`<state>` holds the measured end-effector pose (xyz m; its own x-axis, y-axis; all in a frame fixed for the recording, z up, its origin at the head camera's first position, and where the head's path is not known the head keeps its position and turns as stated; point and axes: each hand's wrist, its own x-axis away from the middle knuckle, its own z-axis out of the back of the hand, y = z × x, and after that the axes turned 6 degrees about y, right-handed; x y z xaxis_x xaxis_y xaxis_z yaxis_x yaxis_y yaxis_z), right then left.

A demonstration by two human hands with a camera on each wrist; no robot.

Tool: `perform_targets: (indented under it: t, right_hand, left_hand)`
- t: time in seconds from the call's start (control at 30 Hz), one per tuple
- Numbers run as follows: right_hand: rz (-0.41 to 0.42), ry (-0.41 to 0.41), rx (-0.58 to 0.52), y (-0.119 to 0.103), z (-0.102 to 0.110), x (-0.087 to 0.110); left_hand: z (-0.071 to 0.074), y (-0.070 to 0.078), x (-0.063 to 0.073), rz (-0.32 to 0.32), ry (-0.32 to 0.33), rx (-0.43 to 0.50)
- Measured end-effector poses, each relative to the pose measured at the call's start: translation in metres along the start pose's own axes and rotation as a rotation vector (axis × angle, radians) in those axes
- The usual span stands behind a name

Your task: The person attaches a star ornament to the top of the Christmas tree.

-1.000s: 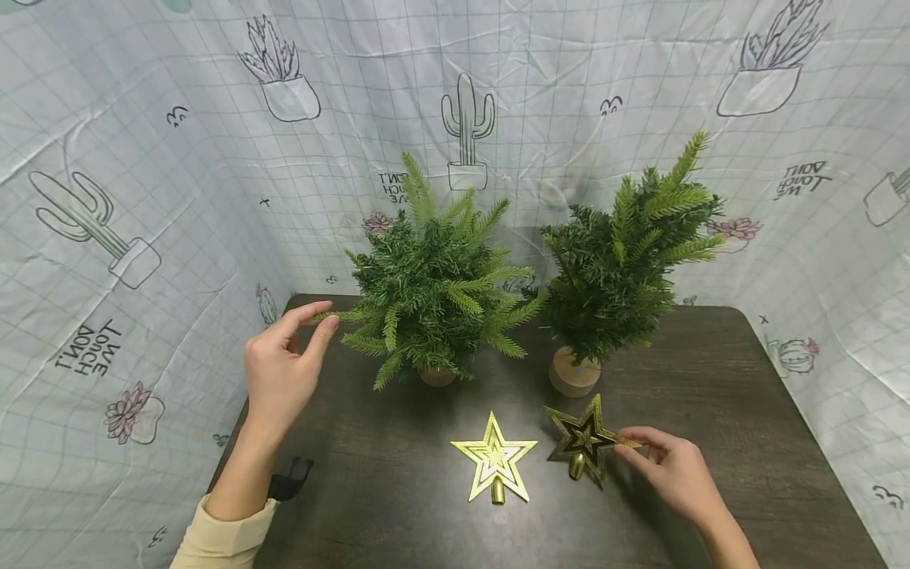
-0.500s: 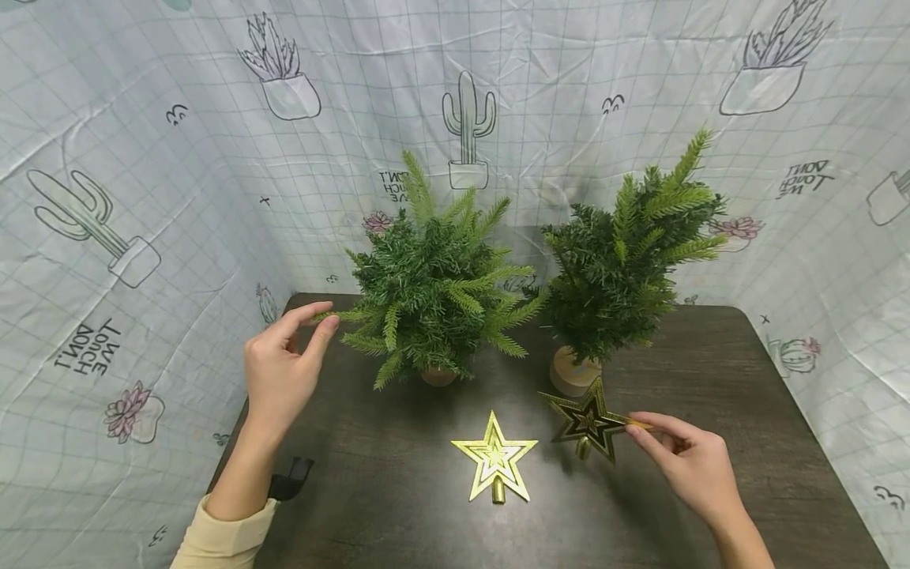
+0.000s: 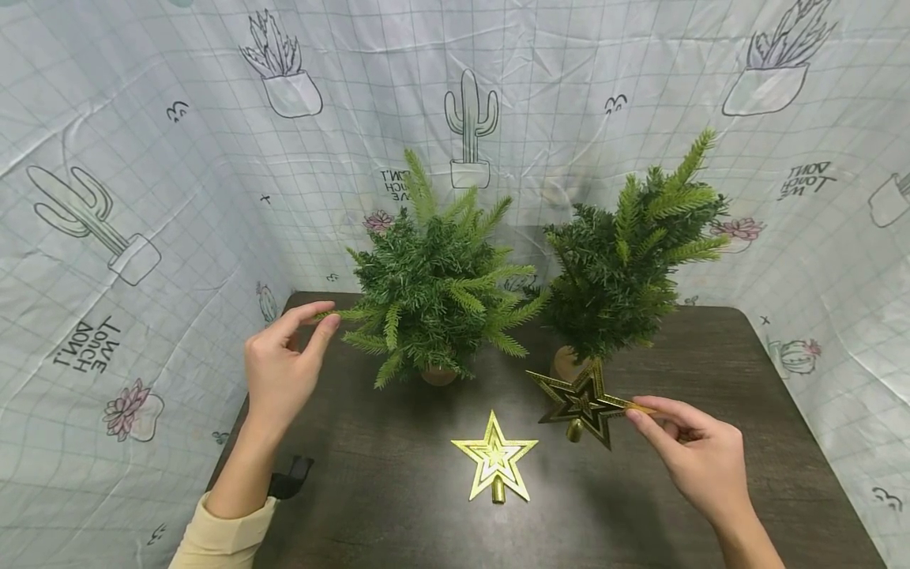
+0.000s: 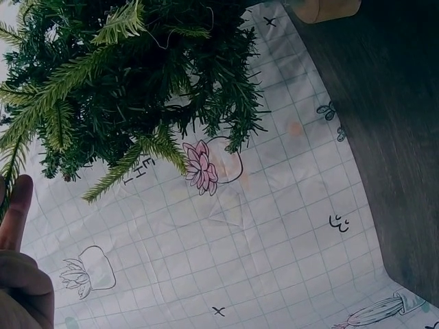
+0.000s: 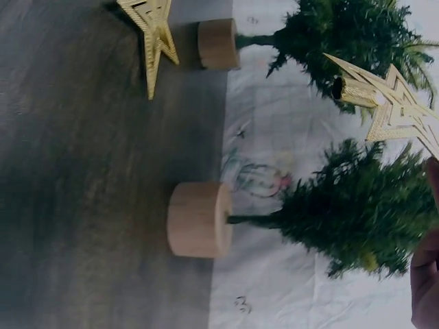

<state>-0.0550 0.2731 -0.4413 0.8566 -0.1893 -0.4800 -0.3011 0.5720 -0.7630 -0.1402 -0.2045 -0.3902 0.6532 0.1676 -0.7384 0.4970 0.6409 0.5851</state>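
Where the dark tabletop point(image 3: 384, 490) runs toward the person, a cream sleeve point(image 3: 227, 521) ends on the left forearm point(image 3: 245, 466), with a black strap-like piece point(image 3: 291, 476) just beside it. A flat gold star point(image 3: 495, 458) lies near the middle, one point toward the far side and its tube toward the person, dark surface showing all round it. The right hand point(image 3: 700, 458) pinches one tip of a second gold star point(image 3: 583, 401) between thumb and fingers, well inside the table's right edge, a wide strip of tabletop lying between. That star is raised and tilted, its tube's mouth facing downward; in the head view it overlaps the wooden base point(image 5: 199, 219) of the right tree point(image 3: 614, 276), but the right wrist view shows the two apart. The left hand point(image 3: 280, 371) crosses the line of the table's left edge and pinches the tip of a bright green branch point(image 3: 359, 314) on the left tree point(image 3: 426, 276). Both trees stand upright toward the far side, a stretch of tabletop between their bases; higher up their branches overlap in the head view, and I cannot tell whether they touch. Past the far edge, close behind them, hangs a pale gridded cloth point(image 3: 355, 95) printed with potted cacti
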Motion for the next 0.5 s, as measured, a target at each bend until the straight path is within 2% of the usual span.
perform_targets:
  t: [0.17,0.5]
  right_hand:
    - [0.024,0.022,-0.04,-0.012,-0.001,-0.008]
    - [0.093,0.077,-0.105,-0.044,-0.003,-0.024]
  left_hand:
    - [0.001,-0.001,-0.001,0.007,-0.02,-0.007]
    - [0.001,-0.001,-0.001,0.009,-0.016,0.006]
